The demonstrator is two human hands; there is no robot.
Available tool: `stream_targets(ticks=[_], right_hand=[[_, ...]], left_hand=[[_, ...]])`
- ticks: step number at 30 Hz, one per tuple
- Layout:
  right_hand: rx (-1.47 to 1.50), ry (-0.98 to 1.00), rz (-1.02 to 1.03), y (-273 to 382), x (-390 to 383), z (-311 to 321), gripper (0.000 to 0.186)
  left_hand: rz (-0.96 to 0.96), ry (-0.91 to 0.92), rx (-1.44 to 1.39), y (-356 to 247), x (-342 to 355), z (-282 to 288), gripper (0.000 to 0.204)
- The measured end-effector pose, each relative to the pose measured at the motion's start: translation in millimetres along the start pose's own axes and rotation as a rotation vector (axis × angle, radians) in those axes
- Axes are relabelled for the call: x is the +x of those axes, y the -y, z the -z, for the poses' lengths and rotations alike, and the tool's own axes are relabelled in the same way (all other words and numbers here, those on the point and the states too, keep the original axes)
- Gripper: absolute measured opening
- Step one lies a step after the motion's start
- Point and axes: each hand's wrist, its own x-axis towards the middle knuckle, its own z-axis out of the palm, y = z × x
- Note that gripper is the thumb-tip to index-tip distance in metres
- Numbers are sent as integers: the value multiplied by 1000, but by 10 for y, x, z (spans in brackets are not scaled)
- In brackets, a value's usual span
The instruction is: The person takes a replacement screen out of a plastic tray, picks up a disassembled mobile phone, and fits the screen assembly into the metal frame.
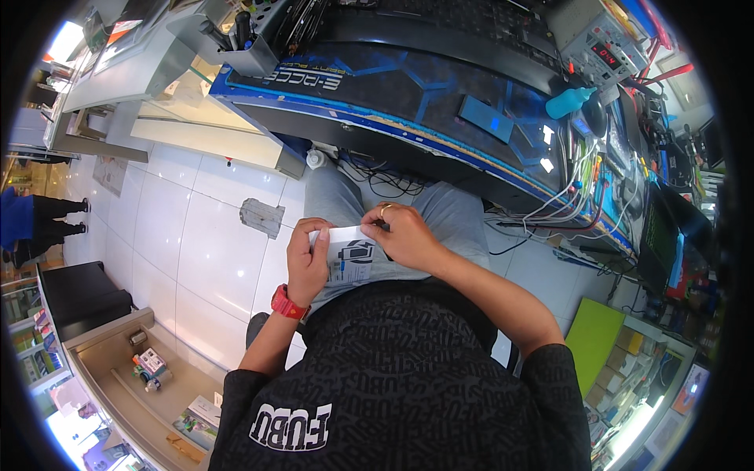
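A small white box (342, 271) with a dark device printed on its front is held above my lap. My left hand (307, 263) wraps its left side, thumb along the front; a red watch sits on that wrist. At the box's upper right corner, my right hand (402, 235) pinches with thumb and fingertips, a gold ring on one finger. Whether those fingertips hold a flap or just the edge is too small to tell. The back of the box and the fingers behind it are hidden.
Ahead stands a workbench with a dark blue patterned mat (377, 86), a blue phone (485, 118), a turquoise bottle (569, 103) and a power supply (601, 47). Tangled cables (577, 188) hang at its right edge. A wooden-edged counter (149, 377) is behind me on the left.
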Motion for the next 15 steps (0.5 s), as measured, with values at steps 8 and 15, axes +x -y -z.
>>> stream_targets(ticks=[8,15], right_hand=[[19,42,-41,-19,21,-86,17],[-67,127,21,22,74,-32,14]], left_hand=[[-10,-43,81,5,-31,-26,13],[-5,12,124,71,52,8,15]])
